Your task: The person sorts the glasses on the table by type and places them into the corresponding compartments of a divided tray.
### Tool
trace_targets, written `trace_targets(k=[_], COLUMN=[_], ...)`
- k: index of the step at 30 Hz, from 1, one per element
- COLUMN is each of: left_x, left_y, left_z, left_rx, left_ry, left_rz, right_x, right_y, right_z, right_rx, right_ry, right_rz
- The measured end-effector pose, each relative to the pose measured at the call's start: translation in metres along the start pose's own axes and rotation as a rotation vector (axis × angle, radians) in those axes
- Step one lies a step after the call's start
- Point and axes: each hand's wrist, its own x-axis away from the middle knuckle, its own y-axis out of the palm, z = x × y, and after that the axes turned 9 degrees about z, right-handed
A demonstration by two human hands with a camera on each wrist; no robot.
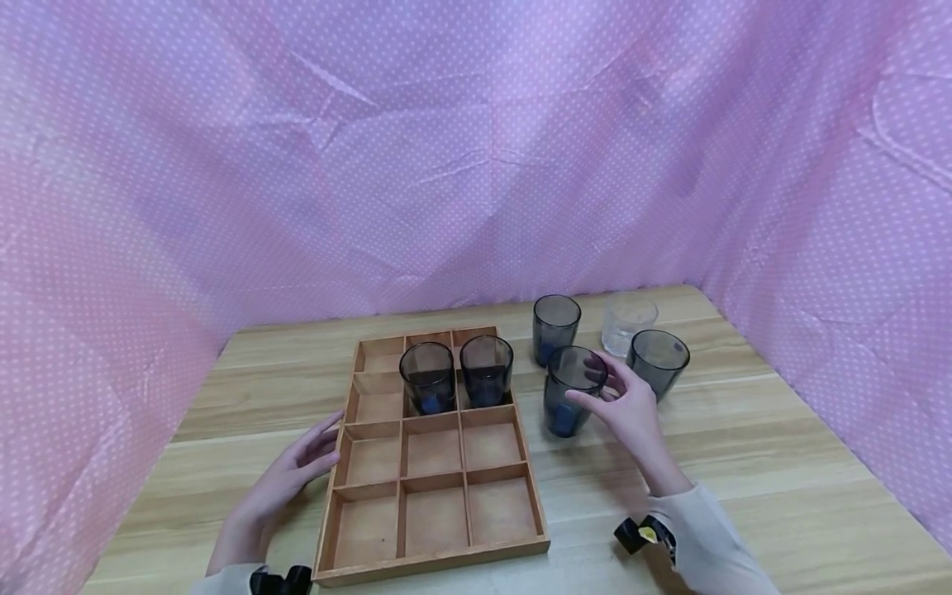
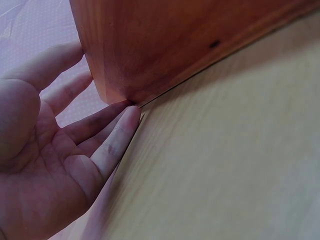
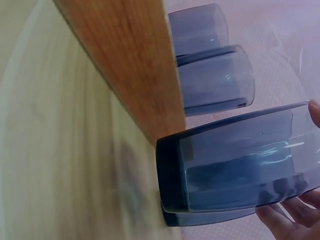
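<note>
The desk (image 1: pixel 773 450) has a pale, streaked wood top. A wooden tray (image 1: pixel 435 516) lies on it. To the tray's right, a dark glass (image 1: pixel 554 330) stands near its far corner; a clear glass (image 1: pixel 625 326) and another dark glass (image 1: pixel 659 362) stand farther off.

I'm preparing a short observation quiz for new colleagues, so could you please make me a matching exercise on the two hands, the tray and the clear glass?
Column one
1. Left hand
2. Right hand
3. Wooden tray
4. Clear glass

Column two
A. Stands near the back edge of the table
B. Holds a dark glass beside the tray
C. Touches the tray's side
D. Has two dark glasses standing in its compartments

Right pairs: 1-C, 2-B, 3-D, 4-A
</note>
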Motion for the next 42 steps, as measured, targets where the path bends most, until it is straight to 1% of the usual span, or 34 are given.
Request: trace_targets(k=[4,10,16,23,28,33,36,42], left_x=[0.002,0.001,0.001,0.001,0.001,0.002,0.001,0.002], left_y=[0.0,0.0,0.001,0.001,0.001,0.001,0.001,0.002], left_z=[0.0,-0.002,-0.003,-0.004,-0.004,-0.004,-0.004,-0.004], left_rx=[-0.004,-0.006,-0.007,0.005,0.012,0.002,-0.01,-0.023], left_ry=[0.02,0.019,0.026,0.026,0.024,0.035,0.033,0.001], left_rz=[-0.01,-0.002,0.002,0.001,-0.007,-0.015,-0.01,0.009], right_x=[0.003,0.007,0.011,0.015,0.016,0.017,0.019,0.023], right_y=[-0.001,0.0,0.003,0.009,0.015,0.022,0.026,0.034], right_z=[-0.007,-0.016,-0.025,-0.038,-0.041,-0.044,-0.047,-0.052], right_rx=[0.007,0.004,0.009,0.01,-0.004,-0.029,-0.045,-0.051], right_ry=[-0.007,-0.016,-0.031,-0.048,-0.045,-0.061,-0.07,-0.1], right_rz=[-0.014,-0.043,-0.044,-0.056,-0.077,-0.092,-0.105,-0.143])
